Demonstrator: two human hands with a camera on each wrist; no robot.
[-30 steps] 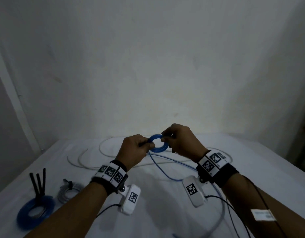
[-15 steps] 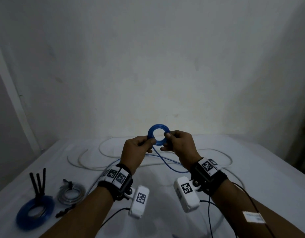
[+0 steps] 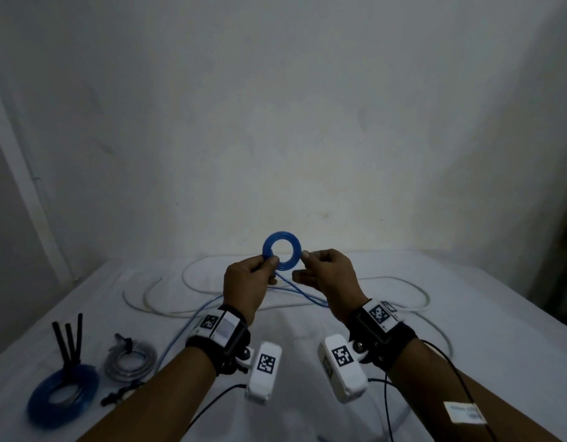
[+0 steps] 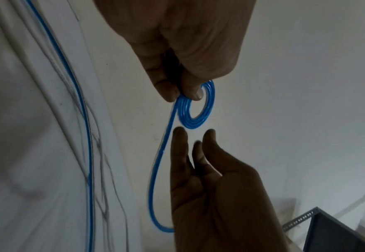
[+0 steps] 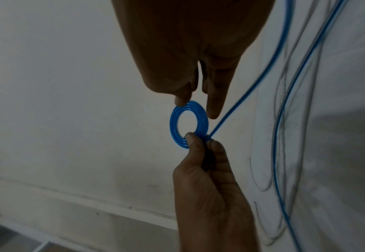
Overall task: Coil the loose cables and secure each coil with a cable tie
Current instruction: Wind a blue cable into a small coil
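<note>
Because only the left hand (image 3: 248, 283) pinches the small blue coil (image 3: 282, 250), held up above the surface (image 3: 467, 330), its springy turns could fan apart if that grip slackens; the right hand (image 3: 327, 275), fingers loosely spread at the rim, holds nothing, and the trailing blue cable (image 4: 155, 179) could tug it loose.

Blue coil (image 3: 281, 250) — white table (image 3: 467, 314)

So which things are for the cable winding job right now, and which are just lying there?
In use:
- small blue cable coil
- its loose blue tail
- left hand, pinching the coil
- right hand, fingertips at the coil's edge

Lying about:
- white cable loops
- tied grey coil
- big blue coil
- black ties
</note>
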